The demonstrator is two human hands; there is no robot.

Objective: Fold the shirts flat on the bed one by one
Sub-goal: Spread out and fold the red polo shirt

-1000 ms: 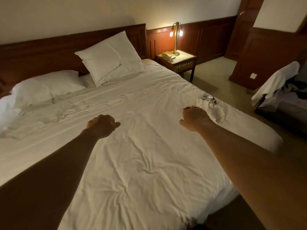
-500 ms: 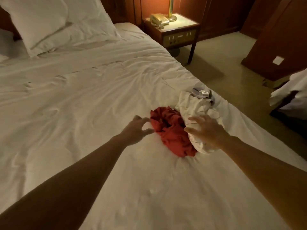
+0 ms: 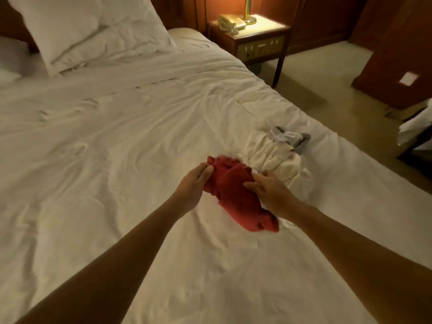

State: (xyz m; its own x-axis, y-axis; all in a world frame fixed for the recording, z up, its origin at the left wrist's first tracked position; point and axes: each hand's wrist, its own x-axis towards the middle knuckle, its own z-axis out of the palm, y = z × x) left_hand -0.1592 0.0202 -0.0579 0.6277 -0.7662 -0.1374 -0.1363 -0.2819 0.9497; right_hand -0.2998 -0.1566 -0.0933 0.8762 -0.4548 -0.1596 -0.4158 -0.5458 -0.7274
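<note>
A hotel-style bedroom: a white-sheeted bed (image 3: 117,136), with a lit nightstand (image 3: 259,40) (corded phone (image 3: 230,22) on top) right beside its head, wood-panelled walls (image 3: 327,19) behind.

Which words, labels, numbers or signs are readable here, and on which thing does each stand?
No text can be read.
Panel on the nightstand: pale marks, too blurred to read.
Telephone: too small to read.
White shirt: perhaps a label at its neck, unreadable.
Red shirt: no print shows.

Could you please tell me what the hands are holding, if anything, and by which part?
The left hand pinches the crumpled red shirt at its upper left edge; the right hand touches its right side, grip unclear.
</note>
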